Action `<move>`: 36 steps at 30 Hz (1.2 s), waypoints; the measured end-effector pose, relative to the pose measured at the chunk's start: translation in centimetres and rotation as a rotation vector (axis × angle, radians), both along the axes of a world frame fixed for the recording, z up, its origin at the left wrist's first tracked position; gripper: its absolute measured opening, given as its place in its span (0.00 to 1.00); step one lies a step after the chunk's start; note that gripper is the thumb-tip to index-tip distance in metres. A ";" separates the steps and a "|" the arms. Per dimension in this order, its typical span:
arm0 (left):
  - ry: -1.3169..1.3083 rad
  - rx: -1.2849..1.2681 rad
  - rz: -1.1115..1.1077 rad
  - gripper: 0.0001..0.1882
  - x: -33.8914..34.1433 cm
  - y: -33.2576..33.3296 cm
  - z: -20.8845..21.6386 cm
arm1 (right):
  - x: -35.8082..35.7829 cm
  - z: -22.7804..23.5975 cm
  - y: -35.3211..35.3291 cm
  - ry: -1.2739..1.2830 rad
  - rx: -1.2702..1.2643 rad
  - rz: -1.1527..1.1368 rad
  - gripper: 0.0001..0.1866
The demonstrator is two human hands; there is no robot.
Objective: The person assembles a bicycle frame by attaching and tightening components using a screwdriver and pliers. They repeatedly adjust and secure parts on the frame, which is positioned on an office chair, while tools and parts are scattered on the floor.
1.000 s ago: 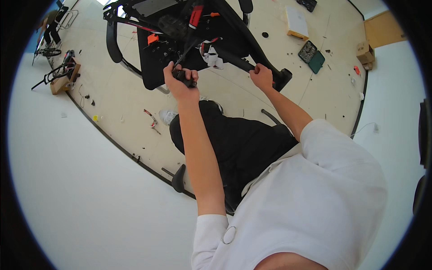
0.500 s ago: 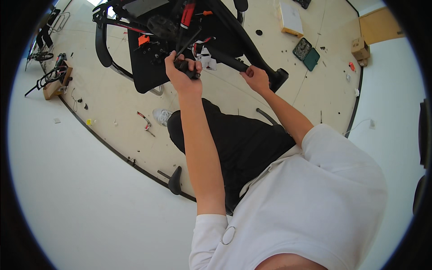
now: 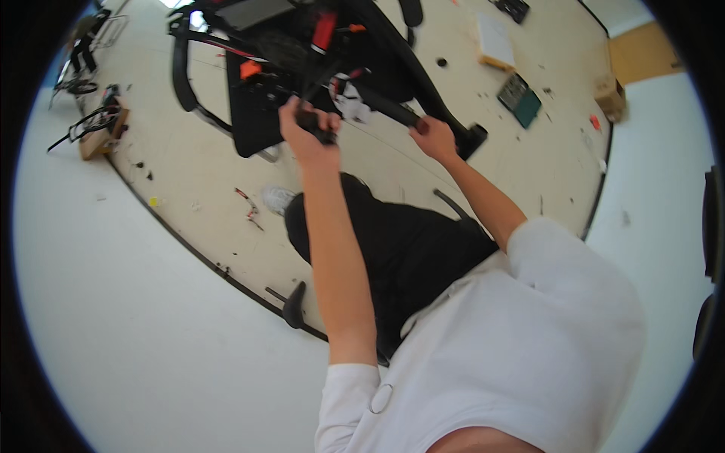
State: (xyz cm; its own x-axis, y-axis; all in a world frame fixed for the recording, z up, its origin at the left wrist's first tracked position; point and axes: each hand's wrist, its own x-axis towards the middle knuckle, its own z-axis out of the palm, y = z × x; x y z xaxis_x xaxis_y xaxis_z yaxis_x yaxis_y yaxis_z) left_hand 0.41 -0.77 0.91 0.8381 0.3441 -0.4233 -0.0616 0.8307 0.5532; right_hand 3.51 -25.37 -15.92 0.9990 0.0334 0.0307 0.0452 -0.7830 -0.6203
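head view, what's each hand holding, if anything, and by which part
Left hand grips a black part; exactly where is unclear. Right hand holds a black tube by its near end.

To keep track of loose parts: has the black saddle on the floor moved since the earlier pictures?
No. The black saddle lies at the same spot along the dark skirting; only the whole view has shifted slightly.

Two bare hands (image 3: 310,142) (image 3: 433,139) seen, two black armrests (image 3: 180,72) (image 3: 411,11) counted, one black saddle (image 3: 294,307) shown, one green case (image 3: 527,110) seen, one small yellow piece (image 3: 154,201) shown.
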 end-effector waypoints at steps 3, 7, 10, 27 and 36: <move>-0.086 0.047 0.073 0.15 -0.8 0.7 0.7 | -0.4 -1.6 0.1 -0.045 -0.006 0.081 0.16; -0.023 0.018 -0.006 0.16 0.2 -1.3 -1.2 | -1.4 -3.7 -2.5 0.000 0.046 -0.042 0.11; -0.043 0.006 -0.027 0.15 -0.4 0.0 -1.2 | -1.5 -1.7 -0.3 0.068 0.127 -0.071 0.10; 0.009 0.051 -0.014 0.18 -0.4 0.8 -0.7 | 0.4 -0.9 0.2 0.089 0.105 -0.122 0.11; 0.010 0.033 -0.046 0.17 -0.8 1.3 -0.4 | -0.8 -1.0 0.4 0.025 0.073 -0.130 0.12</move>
